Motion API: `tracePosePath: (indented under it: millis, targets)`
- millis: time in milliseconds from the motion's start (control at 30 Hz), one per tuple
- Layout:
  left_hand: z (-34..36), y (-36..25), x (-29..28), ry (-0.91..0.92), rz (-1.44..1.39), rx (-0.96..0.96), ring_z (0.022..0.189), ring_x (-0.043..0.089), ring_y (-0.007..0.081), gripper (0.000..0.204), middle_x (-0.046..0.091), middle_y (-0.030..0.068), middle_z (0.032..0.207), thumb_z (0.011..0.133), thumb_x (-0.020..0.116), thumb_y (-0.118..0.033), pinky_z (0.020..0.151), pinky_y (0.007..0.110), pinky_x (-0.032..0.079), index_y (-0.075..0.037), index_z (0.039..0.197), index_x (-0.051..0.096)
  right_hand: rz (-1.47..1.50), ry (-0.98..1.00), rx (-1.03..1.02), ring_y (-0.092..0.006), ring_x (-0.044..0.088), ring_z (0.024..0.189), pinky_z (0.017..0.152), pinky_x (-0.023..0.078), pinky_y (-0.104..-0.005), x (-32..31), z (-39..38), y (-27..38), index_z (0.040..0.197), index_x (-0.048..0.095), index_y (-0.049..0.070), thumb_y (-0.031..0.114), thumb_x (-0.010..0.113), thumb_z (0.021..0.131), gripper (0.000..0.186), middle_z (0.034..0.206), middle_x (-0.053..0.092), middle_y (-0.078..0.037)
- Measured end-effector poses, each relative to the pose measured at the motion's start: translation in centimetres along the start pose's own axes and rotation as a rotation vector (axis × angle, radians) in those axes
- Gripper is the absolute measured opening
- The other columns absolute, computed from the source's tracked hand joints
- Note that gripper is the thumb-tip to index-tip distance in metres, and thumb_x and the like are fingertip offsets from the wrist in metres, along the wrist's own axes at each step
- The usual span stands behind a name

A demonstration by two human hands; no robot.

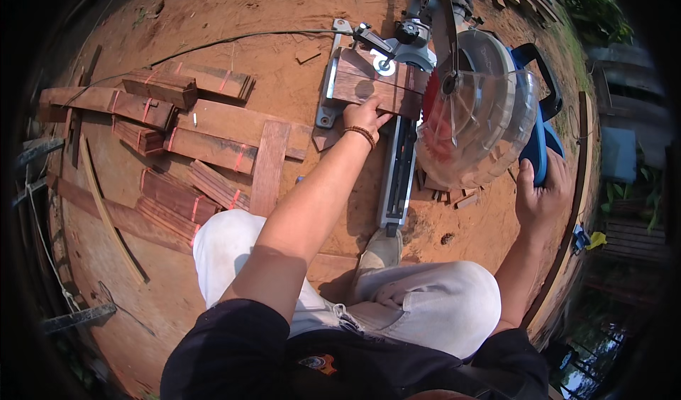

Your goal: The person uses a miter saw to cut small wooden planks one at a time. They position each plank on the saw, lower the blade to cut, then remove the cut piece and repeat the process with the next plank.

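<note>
Red-banded bundles of brown wooden slats (209, 147) lie tied at left, while the left hand (367, 116) holds the flat reddish-brown wooden board (355, 81) on the grey-and-blue mitre saw (489, 106), the right hand (545, 194) grips its blue handle (540, 157), and cutting appears incomplete.

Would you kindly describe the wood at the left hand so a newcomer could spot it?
Find the big saw at upper right. Left of its red blade, brown wood lies across the metal base. Unlike the red-banded bundles on the ground, it sits on the saw, touched by the left hand.
</note>
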State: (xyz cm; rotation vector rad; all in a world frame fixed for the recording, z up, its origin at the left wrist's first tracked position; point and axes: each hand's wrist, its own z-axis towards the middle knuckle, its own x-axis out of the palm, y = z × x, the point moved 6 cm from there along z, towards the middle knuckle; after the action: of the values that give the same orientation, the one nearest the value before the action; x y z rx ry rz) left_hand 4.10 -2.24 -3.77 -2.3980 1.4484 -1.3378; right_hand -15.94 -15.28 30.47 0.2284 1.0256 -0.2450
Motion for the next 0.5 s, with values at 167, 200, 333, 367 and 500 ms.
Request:
tracePosePath:
  millis: [167, 200, 333, 367, 500]
  targets:
    - [0.7, 0.0, -1.0, -0.008, 0.028, -0.011, 0.101, 0.071, 0.0293, 0.033, 0.067, 0.0151, 0.116, 0.091, 0.077, -0.003, 0.083, 0.047, 0.066, 0.005, 0.118, 0.059, -0.016, -0.056, -0.077, -0.0376, 0.069, 0.101, 0.092, 0.051, -0.0458, 0.9, -1.1, 0.4, 0.110, 0.074, -0.001, 0.023, 0.075, 0.084, 0.035, 0.107, 0.075, -0.016]
    - [0.9, 0.0, -0.7, 0.003, 0.014, 0.002, 0.101, 0.071, 0.0293, 0.033, 0.067, 0.0152, 0.116, 0.091, 0.077, -0.003, 0.083, 0.047, 0.066, 0.005, 0.118, 0.059, -0.026, -0.059, -0.075, -0.0377, 0.069, 0.102, 0.092, 0.051, -0.0459, 0.9, -1.1, 0.3, 0.110, 0.074, -0.001, 0.023, 0.075, 0.084, 0.035, 0.107, 0.075, -0.017]
    - [0.6, -0.2, -0.5, 0.007, 0.002, 0.014, 0.100, 0.071, 0.0293, 0.033, 0.067, 0.0156, 0.115, 0.091, 0.078, -0.002, 0.082, 0.047, 0.067, 0.005, 0.117, 0.060, -0.030, -0.071, -0.070, -0.0380, 0.069, 0.102, 0.093, 0.050, -0.0465, 1.1, -1.2, 0.2, 0.111, 0.073, -0.001, 0.023, 0.075, 0.084, 0.037, 0.107, 0.075, -0.017]
    - [0.5, -0.3, -0.4, 0.013, -0.004, 0.019, 0.100, 0.071, 0.0292, 0.032, 0.067, 0.0156, 0.114, 0.090, 0.078, -0.002, 0.082, 0.047, 0.067, 0.005, 0.116, 0.060, -0.032, -0.078, -0.067, -0.0380, 0.069, 0.103, 0.093, 0.050, -0.0466, 1.0, -1.2, 0.2, 0.111, 0.073, -0.001, 0.024, 0.075, 0.084, 0.037, 0.107, 0.075, -0.017]
    - [0.1, -0.5, -0.3, 0.000, 0.005, 0.024, 0.098, 0.070, 0.0290, 0.033, 0.066, 0.0147, 0.112, 0.090, 0.078, -0.002, 0.082, 0.048, 0.067, 0.005, 0.116, 0.060, -0.012, -0.056, -0.067, -0.0384, 0.068, 0.102, 0.093, 0.050, -0.0466, 1.0, -1.0, 0.1, 0.111, 0.073, -0.002, 0.025, 0.076, 0.084, 0.038, 0.107, 0.074, -0.017]
